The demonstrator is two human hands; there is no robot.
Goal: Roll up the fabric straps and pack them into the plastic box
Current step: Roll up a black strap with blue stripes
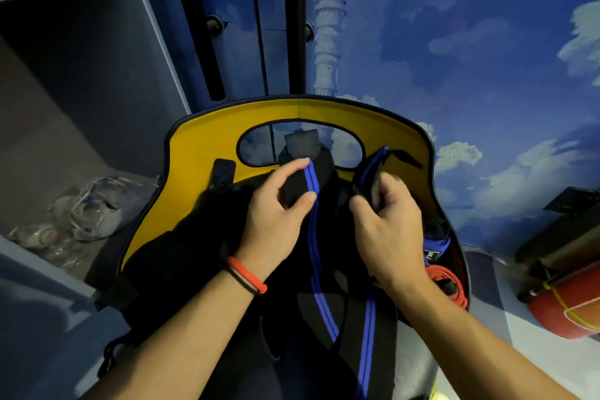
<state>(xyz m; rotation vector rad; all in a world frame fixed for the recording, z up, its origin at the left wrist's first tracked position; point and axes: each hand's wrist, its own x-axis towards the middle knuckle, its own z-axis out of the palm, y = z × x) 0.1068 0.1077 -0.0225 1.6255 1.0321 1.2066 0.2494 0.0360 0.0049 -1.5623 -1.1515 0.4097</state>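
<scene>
Two items are in work, one per hand, both black fabric with blue stripes. My left hand (276,204) pinches a partly wound roll (297,187) between the thumb and curled fingers. The unwound tail of this left strap (319,286) runs down from the roll toward me. My right hand (386,221) is curled round the upper end of the right strap (368,334), which shows no winding that I can see. Its length hangs down toward me beside the first. Both lie over dark fabric (181,253) inside a yellow-lined shell (194,172).

Hazard 1, loss of roll. The roll is held by a pinch only. If the thumb eases while the tail is under load, I judge that the outer turns will spring open and the winding must be redone.

Hazard 2, crossing. The two tails run near each other low in the view. Winding either one without separating them first could drag the other into the roll or twist it.

Hazard 3, snagging. An orange cord coil (444,279) and a black-and-blue bundle (436,243) sit just to the right of my right hand. A tail drawn across them may catch.

Hazard 4, uneven roll. Feeding the tail at an angle would likely cone the roll, and a coned roll packs badly.

Box location: I cannot confirm it. The clear plastic items (84,214) at the far left are too blurred to name. They are well apart from both hands, so a loosely held roll may unwind in transit
</scene>
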